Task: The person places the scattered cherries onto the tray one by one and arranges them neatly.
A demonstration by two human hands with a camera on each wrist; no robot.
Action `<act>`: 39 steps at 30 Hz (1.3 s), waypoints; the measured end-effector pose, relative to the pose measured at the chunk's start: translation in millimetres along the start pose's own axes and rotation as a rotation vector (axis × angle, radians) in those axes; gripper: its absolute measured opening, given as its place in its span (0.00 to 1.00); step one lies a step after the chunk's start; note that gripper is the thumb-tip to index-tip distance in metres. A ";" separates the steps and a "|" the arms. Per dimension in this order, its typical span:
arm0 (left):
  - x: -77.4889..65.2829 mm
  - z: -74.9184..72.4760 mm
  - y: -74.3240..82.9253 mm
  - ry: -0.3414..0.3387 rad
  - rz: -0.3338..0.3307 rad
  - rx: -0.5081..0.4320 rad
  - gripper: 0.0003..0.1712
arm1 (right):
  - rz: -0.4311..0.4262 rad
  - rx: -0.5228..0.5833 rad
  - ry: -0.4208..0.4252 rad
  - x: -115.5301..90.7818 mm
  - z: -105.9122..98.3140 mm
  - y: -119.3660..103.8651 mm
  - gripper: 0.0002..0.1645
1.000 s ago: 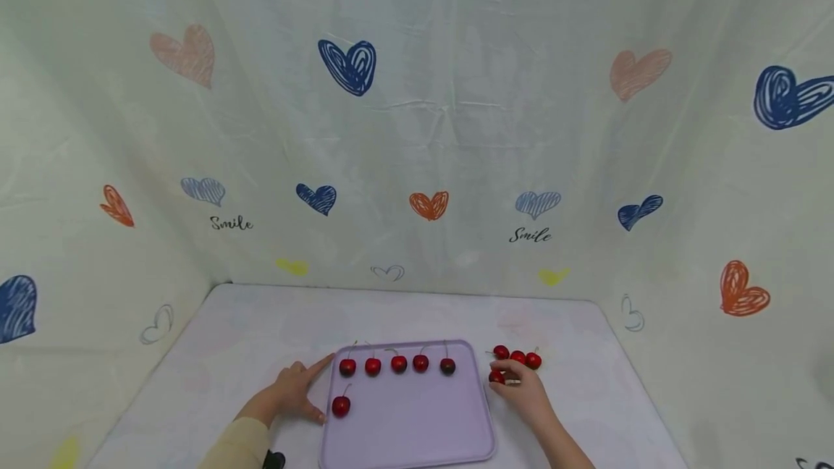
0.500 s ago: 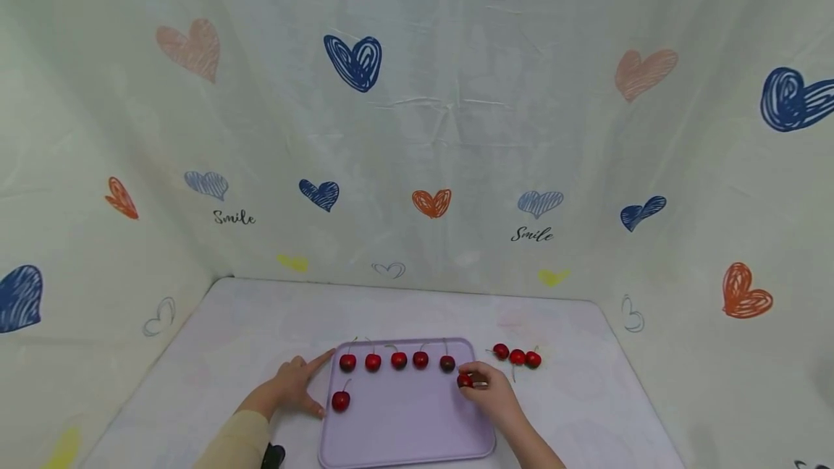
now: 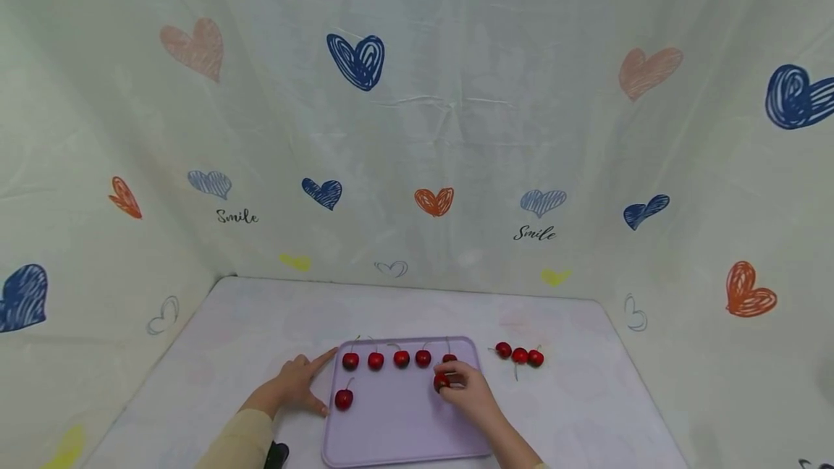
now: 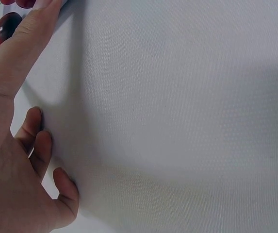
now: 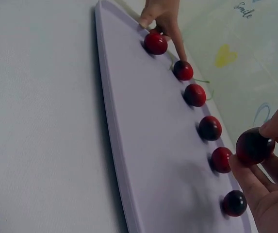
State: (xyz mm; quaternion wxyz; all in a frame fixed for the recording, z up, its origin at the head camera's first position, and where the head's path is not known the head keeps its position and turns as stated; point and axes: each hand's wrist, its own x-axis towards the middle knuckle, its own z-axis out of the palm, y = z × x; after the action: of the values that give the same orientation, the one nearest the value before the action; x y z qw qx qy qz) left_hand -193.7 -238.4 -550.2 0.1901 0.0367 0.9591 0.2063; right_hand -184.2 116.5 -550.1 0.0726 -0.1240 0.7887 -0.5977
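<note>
My right hand [image 3: 470, 395] pinches a dark red cherry [image 5: 254, 146] between thumb and fingers, over the right part of a lilac tray [image 3: 404, 447]. Along the tray's far edge runs a row of several stemmed cherries [image 3: 401, 359]; the rightmost is partly covered by my right hand in the head view. One more cherry [image 3: 344, 399] sits below the row's left end. My left hand [image 3: 295, 386] lies at the tray's left edge, index finger and thumb spread along it. In the left wrist view, its other fingers [image 4: 42, 150] rest loosely bent near the white tabletop.
To the right of the tray, 3 cherries [image 3: 519, 356] lie together on the white table [image 3: 573, 411]. A small black object [image 3: 277, 454] shows beside the left sleeve [image 3: 237, 440]. A curtain [image 3: 456, 129] printed with hearts hangs behind and around the table.
My right hand has carried the cherry leftward, from beside the cherries on the table to over the tray. The left hand has stayed at the tray's edge.
</note>
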 end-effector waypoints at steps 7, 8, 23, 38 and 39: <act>-1.3 -1.1 3.7 0.001 -0.008 -0.002 0.62 | -0.113 -0.036 -0.035 3.1 18.8 0.3 0.18; -1.8 -1.4 4.5 0.003 -0.005 -0.003 0.62 | -0.112 -0.029 -0.043 1.6 21.3 -5.0 0.18; -3.0 -2.5 4.9 0.006 0.005 -0.010 0.62 | -0.106 0.076 -0.048 4.4 67.0 3.5 0.29; -2.0 -3.0 1.7 0.009 0.018 0.000 0.62 | 0.060 0.222 0.052 2.1 104.8 1.4 0.21; -1.9 -2.8 1.6 0.009 0.020 0.001 0.62 | 0.064 0.232 0.055 1.9 106.8 1.5 0.21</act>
State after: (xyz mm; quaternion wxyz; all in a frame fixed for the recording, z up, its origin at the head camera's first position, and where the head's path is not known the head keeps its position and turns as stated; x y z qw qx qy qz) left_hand -193.0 -238.4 -546.5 0.1837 0.0454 0.9597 0.2078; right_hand -158.1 17.6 -580.8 0.0840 -0.0731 0.7195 -0.6855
